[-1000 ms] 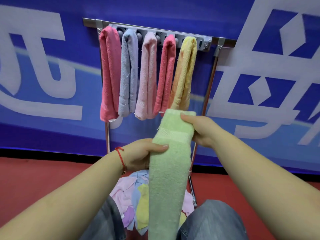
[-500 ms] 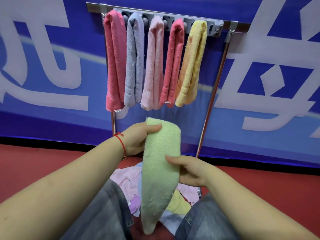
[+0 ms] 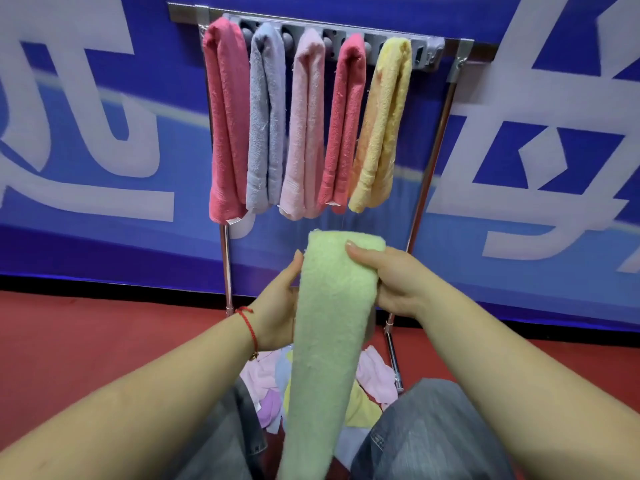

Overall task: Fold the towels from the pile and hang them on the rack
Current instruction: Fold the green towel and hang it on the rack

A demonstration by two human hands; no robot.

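A long, narrow green towel (image 3: 329,327) hangs in front of the person, its long axis running nearly vertical with a slight lean, so the rounded, folded top end sits up and a little right while the lower end drops toward the bottom of the view between the knees in grey jeans (image 3: 426,431). It is pale green terry with a fuzzy nap, folded lengthwise into a strip that looks widest at the top. The left hand (image 3: 277,306) holds the towel's left edge, most of its fingers hidden behind the cloth, so their spread cannot be told; a red string bracelet (image 3: 250,329) circles that wrist. The right hand (image 3: 391,278) grips the right edge near the top, thumb (image 3: 360,252) pressed across the front and the fingers curled behind. The towel is held just below the rack (image 3: 429,53), apart from it. On the rack hang five folded towels side by side: a deep pink towel (image 3: 225,126), a lavender towel (image 3: 265,116), a light pink towel (image 3: 304,126), a coral towel (image 3: 344,123) and a yellow towel (image 3: 381,126). A pile of pastel towels (image 3: 266,386) lies on the red floor (image 3: 86,341) behind the green one.
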